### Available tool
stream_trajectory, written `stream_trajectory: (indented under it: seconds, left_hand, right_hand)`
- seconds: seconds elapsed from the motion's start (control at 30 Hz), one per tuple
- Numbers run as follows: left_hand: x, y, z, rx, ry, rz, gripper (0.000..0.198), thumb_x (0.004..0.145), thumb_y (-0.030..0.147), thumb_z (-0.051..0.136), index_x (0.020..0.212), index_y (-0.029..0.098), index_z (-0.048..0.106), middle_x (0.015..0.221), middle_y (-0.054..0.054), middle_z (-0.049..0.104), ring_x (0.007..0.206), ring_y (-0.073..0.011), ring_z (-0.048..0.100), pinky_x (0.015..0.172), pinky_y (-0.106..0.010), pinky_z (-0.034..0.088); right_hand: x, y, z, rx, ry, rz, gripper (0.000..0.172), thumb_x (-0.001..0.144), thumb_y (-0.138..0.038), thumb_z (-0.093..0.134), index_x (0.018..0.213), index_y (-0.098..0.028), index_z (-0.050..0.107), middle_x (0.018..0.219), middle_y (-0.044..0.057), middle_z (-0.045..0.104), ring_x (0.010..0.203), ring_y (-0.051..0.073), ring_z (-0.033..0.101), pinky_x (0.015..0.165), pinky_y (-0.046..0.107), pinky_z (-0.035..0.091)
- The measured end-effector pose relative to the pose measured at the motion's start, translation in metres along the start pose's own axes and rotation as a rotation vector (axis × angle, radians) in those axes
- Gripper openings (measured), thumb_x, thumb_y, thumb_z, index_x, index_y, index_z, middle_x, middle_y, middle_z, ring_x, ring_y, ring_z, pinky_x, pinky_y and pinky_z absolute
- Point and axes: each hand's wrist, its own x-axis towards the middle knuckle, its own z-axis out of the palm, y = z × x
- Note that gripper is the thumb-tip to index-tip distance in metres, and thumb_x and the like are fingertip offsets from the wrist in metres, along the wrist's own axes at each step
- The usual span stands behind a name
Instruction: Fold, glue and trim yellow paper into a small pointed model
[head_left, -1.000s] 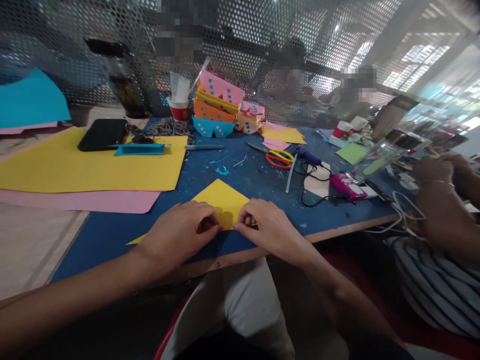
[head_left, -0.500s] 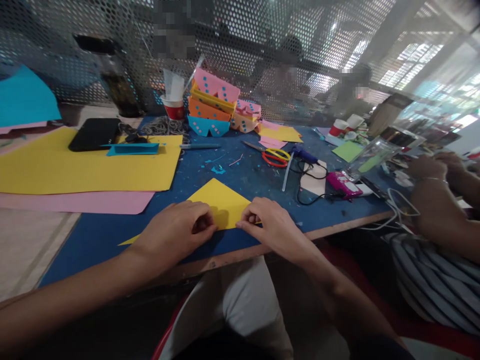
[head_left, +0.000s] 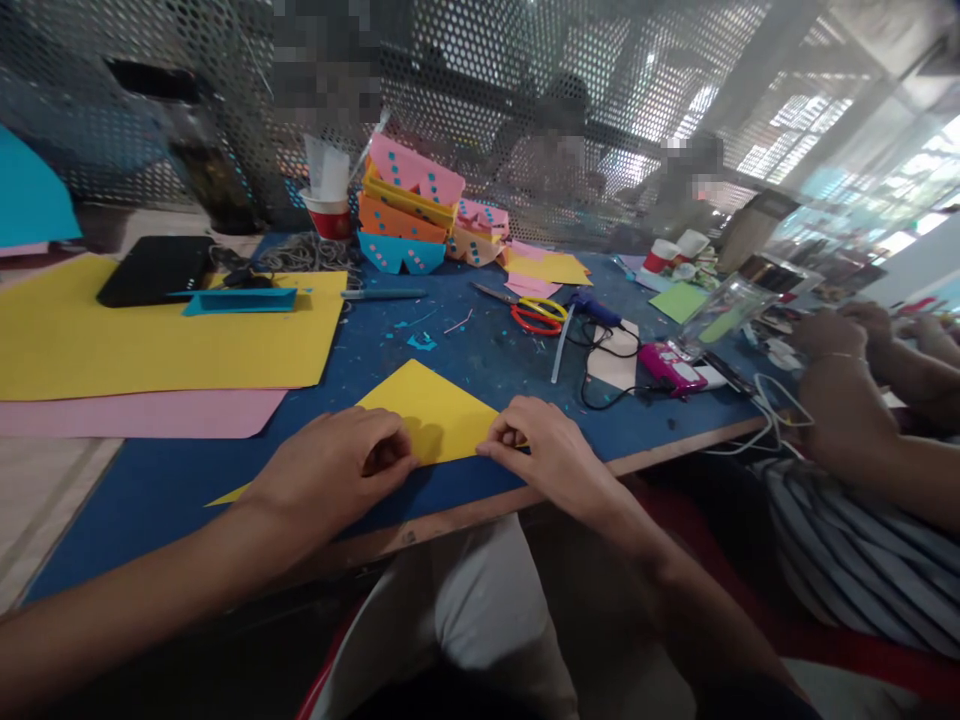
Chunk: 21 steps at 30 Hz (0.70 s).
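The yellow paper triangle (head_left: 431,415) lies on the blue counter (head_left: 480,360) beside its near edge, peak toward the far edge, one tip poking out past the left wrist. From where I stand, the left hand (head_left: 337,455) and right hand (head_left: 536,435) sit well apart, each grip closed, thumb and fingertips pinching the paper's near side. I'd judge a fold is being lined up or creased; the next move calls for even pressure there. Toward the far edge lie scissors (head_left: 516,300), then a small blue scrap (head_left: 421,341).
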Motion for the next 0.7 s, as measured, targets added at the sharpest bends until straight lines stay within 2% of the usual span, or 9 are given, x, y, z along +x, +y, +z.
stream_trajectory:
  seconds: [0.27,0.53,0.7]
  left_hand:
    - [0.001,-0.003,-0.002,0.016,-0.002,0.024,0.02,0.094,0.04,0.065,0.083,0.026,0.074,0.076,-0.003,0.075,0.071,-0.0212,0.067,0.064,-0.032,0.044]
    - [0.0,-0.005,0.001,0.005,-0.012,-0.01,0.026,0.095,0.045,0.061,0.082,0.026,0.072,0.077,-0.005,0.076,0.072,-0.0225,0.068,0.065,-0.034,0.044]
    - [-0.001,-0.008,0.003,0.005,0.004,-0.002,0.025,0.095,0.045,0.063,0.08,0.026,0.07,0.076,-0.004,0.075,0.07,-0.0216,0.066,0.063,-0.034,0.043]
  right_hand:
    - [-0.004,0.012,-0.006,-0.006,0.018,0.016,0.019,0.106,-0.025,0.087,0.091,-0.023,0.074,0.096,0.0,0.073,0.093,0.019,0.066,0.086,0.034,0.043]
    - [-0.01,0.026,-0.013,0.037,0.025,0.021,0.014,0.107,-0.026,0.086,0.095,-0.023,0.079,0.097,0.0,0.074,0.095,0.019,0.069,0.089,0.035,0.045]
    - [-0.012,0.026,-0.017,0.083,-0.009,0.006,0.018,0.1,-0.03,0.094,0.097,-0.023,0.077,0.1,0.0,0.075,0.099,0.019,0.071,0.092,0.035,0.048]
